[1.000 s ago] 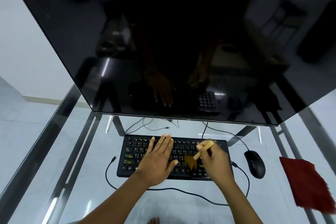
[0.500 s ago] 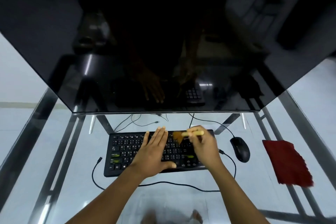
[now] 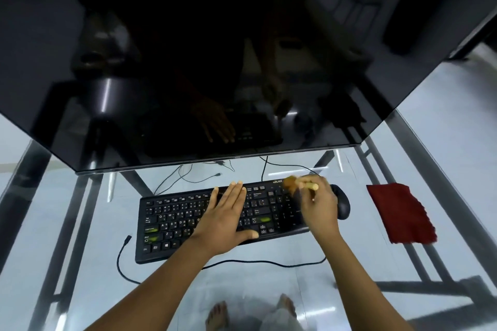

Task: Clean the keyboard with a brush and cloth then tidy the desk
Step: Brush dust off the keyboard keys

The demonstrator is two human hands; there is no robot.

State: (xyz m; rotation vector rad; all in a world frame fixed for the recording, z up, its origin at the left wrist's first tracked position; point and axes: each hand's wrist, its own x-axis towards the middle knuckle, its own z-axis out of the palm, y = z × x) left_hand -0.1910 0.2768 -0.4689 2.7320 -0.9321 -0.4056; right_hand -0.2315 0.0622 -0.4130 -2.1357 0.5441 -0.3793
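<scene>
A black keyboard (image 3: pixel 172 223) lies on the glass desk (image 3: pixel 80 223) below a large dark monitor. My left hand (image 3: pixel 223 220) presses flat on the middle keys, fingers together and pointing away from me. My right hand (image 3: pixel 318 207) hovers over the keyboard's far right corner and grips a small brush (image 3: pixel 295 183) with a pale wooden handle; its brown bristles touch the top right keys and look blurred. A dark red cloth (image 3: pixel 400 212) lies flat on the glass to the right, apart from both hands.
A black mouse (image 3: pixel 343 203) sits just right of the keyboard, partly behind my right hand. The big monitor (image 3: pixel 215 62) overhangs the back of the desk. Loose black cables (image 3: pixel 258 262) run in front of and behind the keyboard. Bare feet show through the glass.
The brush in my right hand has swept from the lower middle keys up and right to the keyboard's top right corner. My left hand stays flat on the keys.
</scene>
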